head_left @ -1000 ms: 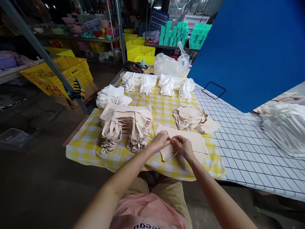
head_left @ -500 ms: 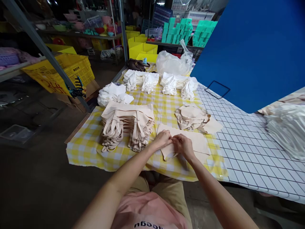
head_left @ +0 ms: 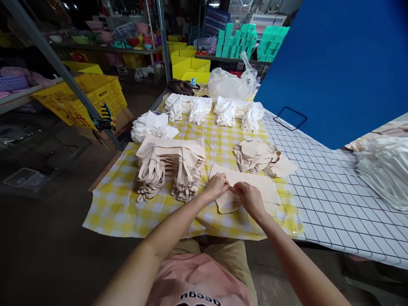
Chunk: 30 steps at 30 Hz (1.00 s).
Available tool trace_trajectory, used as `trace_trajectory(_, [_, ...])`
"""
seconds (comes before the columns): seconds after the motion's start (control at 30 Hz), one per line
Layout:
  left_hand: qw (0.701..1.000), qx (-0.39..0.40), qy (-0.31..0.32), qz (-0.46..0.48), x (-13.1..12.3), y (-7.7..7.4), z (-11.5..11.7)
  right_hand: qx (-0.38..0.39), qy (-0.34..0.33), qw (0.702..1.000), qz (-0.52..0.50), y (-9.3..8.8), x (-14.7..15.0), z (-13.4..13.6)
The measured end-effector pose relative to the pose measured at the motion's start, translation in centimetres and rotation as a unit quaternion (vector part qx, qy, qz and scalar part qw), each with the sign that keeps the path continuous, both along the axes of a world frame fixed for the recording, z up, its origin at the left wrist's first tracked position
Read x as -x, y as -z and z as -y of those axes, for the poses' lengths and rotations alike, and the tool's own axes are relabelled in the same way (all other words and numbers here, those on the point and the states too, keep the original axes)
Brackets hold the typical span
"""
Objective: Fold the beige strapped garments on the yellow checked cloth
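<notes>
A beige strappy garment (head_left: 255, 182), which looks like a camisole top, lies flat on the table in front of me. Its thin strap loops toward the near edge. My left hand (head_left: 218, 186) rests at the garment's left part, fingers closed on the strap. Close beside it, my right hand (head_left: 250, 196) pinches the same strap; a short stretch shows between the two hands. To the left stands a neat stack of beige strappy garments (head_left: 172, 148), their straps hanging toward me. Beyond my right hand lies a loose heap of beige garments (head_left: 258, 155).
White garment stacks (head_left: 226, 108) and a crumpled white pile (head_left: 153, 125) lie farther back on the yellow checked tablecloth (head_left: 127, 216). Behind them is a clear plastic bag (head_left: 231, 83). A blue board (head_left: 334, 72) leans over the right side. A yellow crate (head_left: 105, 91) stands left.
My right hand has drawn slightly to the right, widening the gap between my hands. The tablecloth's front left edge has spread outward a little.
</notes>
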<state>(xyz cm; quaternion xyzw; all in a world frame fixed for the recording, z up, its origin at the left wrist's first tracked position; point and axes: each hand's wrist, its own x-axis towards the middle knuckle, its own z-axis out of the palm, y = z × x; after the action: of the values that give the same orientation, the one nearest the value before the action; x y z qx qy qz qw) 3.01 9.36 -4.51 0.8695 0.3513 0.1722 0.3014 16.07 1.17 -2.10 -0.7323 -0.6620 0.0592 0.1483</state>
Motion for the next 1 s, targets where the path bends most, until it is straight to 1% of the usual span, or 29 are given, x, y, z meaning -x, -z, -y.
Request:
trace_trajectory(0.1, [1.000, -0.002, 0.004, 0.001, 0.5, -0.1, 0.2, -0.014, 0.021, 0.998, -0.055, 0.0, -0.1, 1.5])
trace_trajectory(0.2, [1.000, -0.001, 0.005, -0.011, 0.9, -0.3, 0.2, -0.019, 0.032, 0.995, -0.088, -0.1, 0.1, 3.2])
trace_trajectory(0.3, [1.000, 0.004, 0.019, -0.023, 1.2, -0.6, 0.3, -0.039, 0.042, 0.991, -0.119, -0.4, 0.9, 5.0])
trace_trajectory(0.37, [0.999, 0.014, 0.031, -0.022, 1.5, -0.7, 0.3, -0.044, 0.033, 0.987, -0.150, -0.5, 1.9, 6.5])
trace_trajectory(0.5, [0.999, 0.028, 0.034, -0.024, 2.3, -0.9, 0.4, -0.016, 0.003, 0.967, -0.254, 0.2, 4.3, 9.6])
trace_trajectory(0.57, [0.999, 0.023, 0.019, -0.036, 2.5, -1.2, 0.2, 0.012, -0.011, 0.953, -0.304, 0.8, 5.1, 11.0])
trace_trajectory(0.63, [0.999, 0.014, -0.010, -0.048, 2.6, -1.6, -0.1, 0.030, -0.020, 0.945, -0.325, 1.2, 4.9, 11.7])
trace_trajectory(0.7, [0.997, -0.003, -0.049, -0.064, 2.5, -2.2, -0.4, 0.023, -0.006, 0.950, -0.311, 1.2, 3.3, 11.4])
trace_trajectory(0.77, [0.991, -0.025, -0.091, -0.094, 2.1, -2.7, -0.8, -0.007, 0.041, 0.964, -0.264, 0.9, 0.3, 9.9])
trace_trajectory(0.83, [0.979, -0.032, -0.145, -0.143, 1.4, -3.1, -1.2, -0.043, 0.114, 0.975, -0.187, 0.4, -3.6, 7.4])
trace_trajectory(0.87, [0.970, -0.026, -0.173, -0.168, 0.9, -3.2, -1.4, -0.051, 0.166, 0.974, -0.145, 0.2, -5.6, 6.0])
trace_trajectory(0.93, [0.954, 0.000, -0.218, -0.204, -0.3, -3.2, -2.0, -0.017, 0.254, 0.964, -0.081, 0.0, -9.1, 3.1])
trace_trajectory(1.0, [0.945, 0.023, -0.240, -0.223, -1.2, -3.3, -2.7, -0.003, 0.285, 0.956, -0.072, 0.2, -11.5, 0.5])
